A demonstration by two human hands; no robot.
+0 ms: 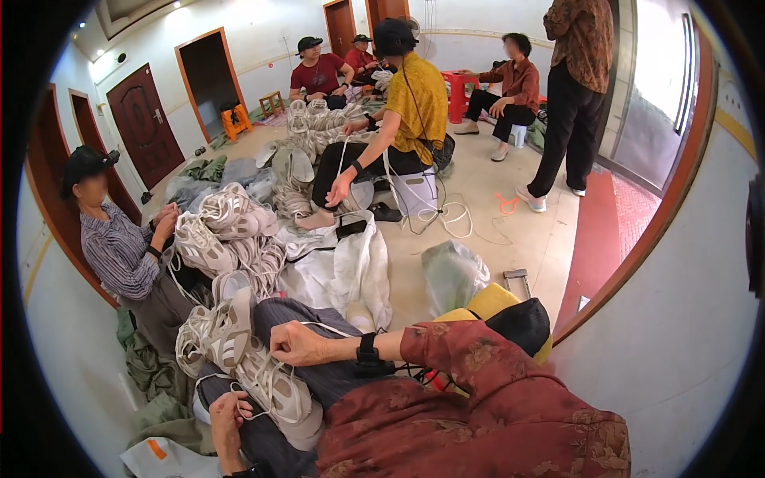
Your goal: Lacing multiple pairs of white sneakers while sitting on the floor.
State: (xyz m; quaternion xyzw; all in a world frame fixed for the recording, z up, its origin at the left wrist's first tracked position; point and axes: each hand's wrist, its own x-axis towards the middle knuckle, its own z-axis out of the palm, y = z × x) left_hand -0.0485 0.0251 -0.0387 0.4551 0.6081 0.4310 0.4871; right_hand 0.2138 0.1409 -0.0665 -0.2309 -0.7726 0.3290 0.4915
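A beige and white sneaker lies across my lap, its toe toward me. My right hand is closed above the shoe's lacing, pinching a pale shoelace, part of which shows behind the wrist. Beside the shoe, my left hand has its fingers curled, with a loop of lace at the fingertips. More matching sneakers rest against my knee, just beyond the one between my hands.
A pile of laced sneakers rises ahead on the left, by a seated person in stripes. A white sack lies beyond my knees. A person in yellow sits ahead, holding a lace. A plastic bag is at right.
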